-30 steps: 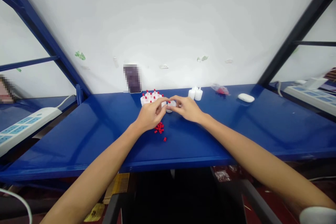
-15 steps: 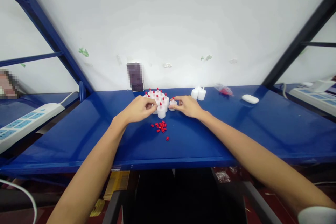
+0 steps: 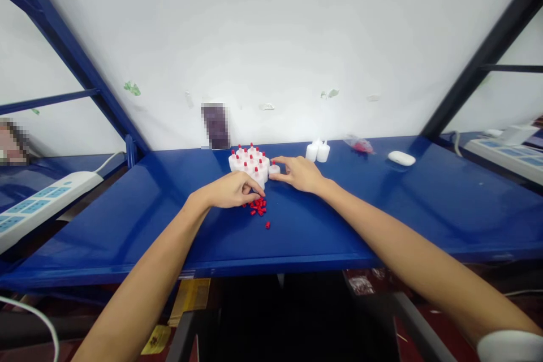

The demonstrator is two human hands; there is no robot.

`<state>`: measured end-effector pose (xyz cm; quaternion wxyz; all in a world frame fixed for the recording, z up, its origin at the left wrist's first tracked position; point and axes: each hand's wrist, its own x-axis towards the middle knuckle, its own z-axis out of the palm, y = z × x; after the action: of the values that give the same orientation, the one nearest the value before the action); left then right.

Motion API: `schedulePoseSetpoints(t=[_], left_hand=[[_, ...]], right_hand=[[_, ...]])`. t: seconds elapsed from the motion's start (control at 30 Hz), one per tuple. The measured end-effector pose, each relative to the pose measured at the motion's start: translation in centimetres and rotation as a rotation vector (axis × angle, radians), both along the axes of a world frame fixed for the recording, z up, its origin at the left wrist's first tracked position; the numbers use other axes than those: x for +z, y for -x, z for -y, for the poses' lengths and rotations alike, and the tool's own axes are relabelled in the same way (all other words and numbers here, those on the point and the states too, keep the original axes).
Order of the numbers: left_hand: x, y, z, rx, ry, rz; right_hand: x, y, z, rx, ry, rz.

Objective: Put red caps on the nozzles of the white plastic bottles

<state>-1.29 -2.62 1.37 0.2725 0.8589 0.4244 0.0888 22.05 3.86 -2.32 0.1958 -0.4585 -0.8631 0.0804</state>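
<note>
A group of white bottles with red caps [image 3: 250,163] stands upright on the blue table [image 3: 322,232]. At its right edge is one more red-capped bottle [image 3: 274,169], between the parted thumb and fingers of my right hand [image 3: 299,173]. My left hand [image 3: 234,189] is over the loose red caps [image 3: 259,207] in front of the group, its fingertips near each other; whether a cap is between them cannot be made out. One red cap [image 3: 267,225] lies apart, nearer the table's front edge. Two or three white bottles without red caps [image 3: 323,152] stand farther back on the right.
A phone [image 3: 217,126] leans on the wall behind the bottles. To the right lie a clear bag with red pieces [image 3: 360,145] and a white oval case [image 3: 401,158]. A power strip [image 3: 46,203] is at the left, beside a blue frame post.
My left hand has moved from the bottle group down to the loose caps. My right hand has shifted slightly left with the bottle, now closer to the group, and its fingers have parted.
</note>
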Motion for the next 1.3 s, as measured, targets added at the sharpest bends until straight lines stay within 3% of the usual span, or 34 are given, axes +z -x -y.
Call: schedulePoseSetpoints(t=[0.2,0.37,0.57,0.77,0.97,1.1,1.3], left_hand=[[-0.2,-0.2,-0.1,0.010,-0.016,-0.038],[-0.9,-0.1,-0.6,-0.001,-0.053,-0.020],[-1.0,-0.5,-0.5,0.002,-0.098,-0.038],[-0.5,-2.8,1.1,0.037,-0.044,0.391],[-1.7,-6.8,1.2,0.182,-0.166,0.855],[-2.4,-8.3,0.5,0.217,-0.119,0.985],[-3.0,-8.3,-0.3,0.224,-0.103,1.070]], right_hand=[[0.1,-0.7,0.3,-0.008,0.023,-0.322],[-0.4,-0.5,1.2,0.225,0.268,-0.680],[-0.8,0.8,2.5,0.381,0.490,-0.727],[-0.4,0.9,3.3,0.436,0.527,-0.739],[-1.3,1.0,2.9,0.426,0.600,-0.973],[-1.3,1.5,2.7,0.434,0.733,-1.166],[-0.4,1.8,3.5,0.434,0.629,-1.193]])
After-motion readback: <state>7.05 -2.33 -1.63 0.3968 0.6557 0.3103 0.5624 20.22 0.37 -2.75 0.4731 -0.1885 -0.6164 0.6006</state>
